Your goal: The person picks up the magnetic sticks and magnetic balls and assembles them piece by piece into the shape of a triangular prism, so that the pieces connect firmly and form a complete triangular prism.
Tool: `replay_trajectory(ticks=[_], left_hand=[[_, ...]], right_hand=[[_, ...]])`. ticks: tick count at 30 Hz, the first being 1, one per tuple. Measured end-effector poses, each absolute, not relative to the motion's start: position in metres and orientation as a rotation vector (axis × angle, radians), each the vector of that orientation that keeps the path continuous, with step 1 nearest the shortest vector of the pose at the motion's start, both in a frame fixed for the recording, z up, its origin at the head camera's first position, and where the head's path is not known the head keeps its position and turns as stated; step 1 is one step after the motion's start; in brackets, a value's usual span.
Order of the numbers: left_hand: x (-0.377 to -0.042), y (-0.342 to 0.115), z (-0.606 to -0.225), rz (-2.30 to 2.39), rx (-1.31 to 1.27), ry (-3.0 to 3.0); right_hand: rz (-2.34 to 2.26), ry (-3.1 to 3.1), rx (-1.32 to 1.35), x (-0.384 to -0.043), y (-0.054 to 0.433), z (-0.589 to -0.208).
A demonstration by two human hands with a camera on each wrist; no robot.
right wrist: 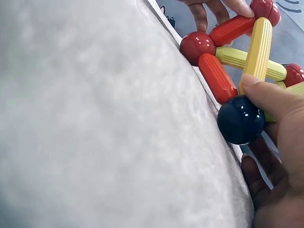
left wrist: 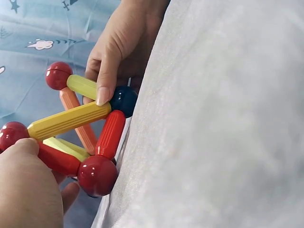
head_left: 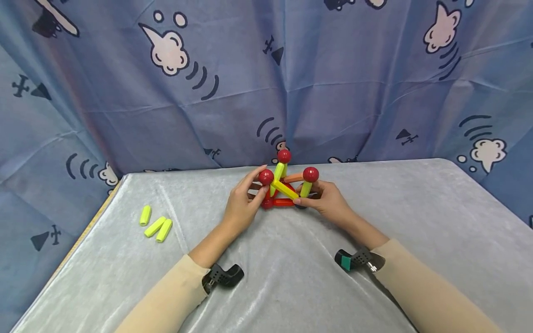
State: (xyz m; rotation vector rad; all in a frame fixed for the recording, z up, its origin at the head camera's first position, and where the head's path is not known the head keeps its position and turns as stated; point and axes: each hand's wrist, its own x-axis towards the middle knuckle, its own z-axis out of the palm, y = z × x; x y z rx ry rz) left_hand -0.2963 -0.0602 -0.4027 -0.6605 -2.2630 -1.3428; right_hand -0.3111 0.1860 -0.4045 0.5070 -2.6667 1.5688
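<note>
A frame of balls and ribbed rods stands between the hands near the table's far edge. My left hand [head_left: 243,199] grips its upper left red ball [head_left: 266,177] between thumb and fingers. With the thumb on the yellow rod [right wrist: 258,50], my right hand [head_left: 335,202] pinches its lower end, close to a dark blue ball [right wrist: 241,119]. A red rod [left wrist: 110,135] joins that ball to a lower red ball [left wrist: 97,175]. Behind are an orange rod [head_left: 294,177], a yellow-green rod [head_left: 306,188], the top red ball [head_left: 284,156] and the right red ball [head_left: 310,174].
Three loose yellow-green rods [head_left: 155,226] lie on the left part of the table, which a grey cloth [head_left: 287,263] covers. A blue patterned curtain [head_left: 333,101] hangs right behind the table's far edge.
</note>
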Motion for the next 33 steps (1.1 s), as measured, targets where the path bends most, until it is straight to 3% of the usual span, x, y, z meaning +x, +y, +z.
replay_trajectory(ticks=[10,18,22,26,33], left_hand=[[-0.298,-0.063,-0.404,-1.395,-0.614,-2.348],[-0.305,-0.077,-0.389,-1.459,-0.609,-2.786],[-0.305,-0.117,-0.363,-1.163,-0.678,-3.069],[-0.302,-0.164,-0.329,-0.949,-0.686,-3.170],[-0.285,-0.241,-0.295,-0.923,-0.293,-3.362]], right_hand=[[1.616,-2.638,0.604,-0.310,0.189,-0.407],[1.585,-2.606,0.700,-0.312,0.192,-0.409],[1.612,-2.599,0.776,-0.315,0.186,-0.410],[1.540,-2.656,0.674,-0.313,0.188,-0.409],[1.621,-2.618,0.734,-0.314,0.193,-0.409]])
